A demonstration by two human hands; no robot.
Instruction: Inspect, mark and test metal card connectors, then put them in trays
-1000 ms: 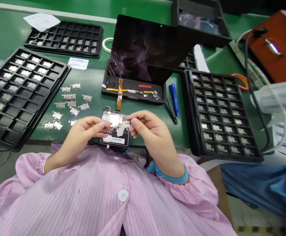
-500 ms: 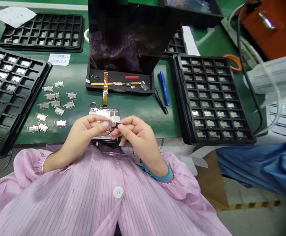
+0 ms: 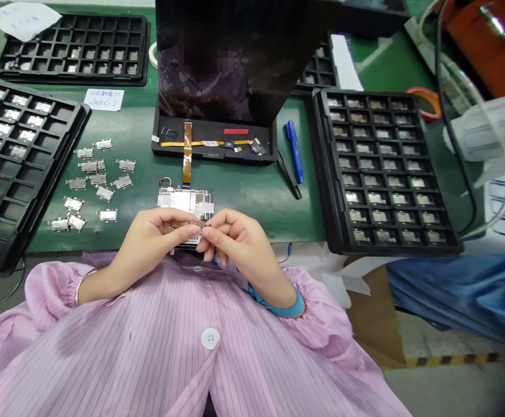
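Left hand (image 3: 150, 240), right hand (image 3: 240, 246): fingertips pinched on small part (image 3: 201, 224) (mostly hidden) | long axis roughly left-right | pointing end unclear

The bare left hand (image 3: 152, 237) and bare right hand (image 3: 239, 240) meet fingertip to fingertip, both in a pinch. The left thumb (image 3: 183, 233) lies nearer the body than its straightened index finger (image 3: 176, 215), and their tips come close together. Just beside those tips, the right thumb (image 3: 218, 237) presses toward its bent index finger (image 3: 226, 215); the remaining right fingers (image 3: 222, 259) curl beneath the pinch. Well back from the fingers, both wrists angle inward, out of gathered cuffs on the pink pinstriped cloth sleeves (image 3: 52, 284).
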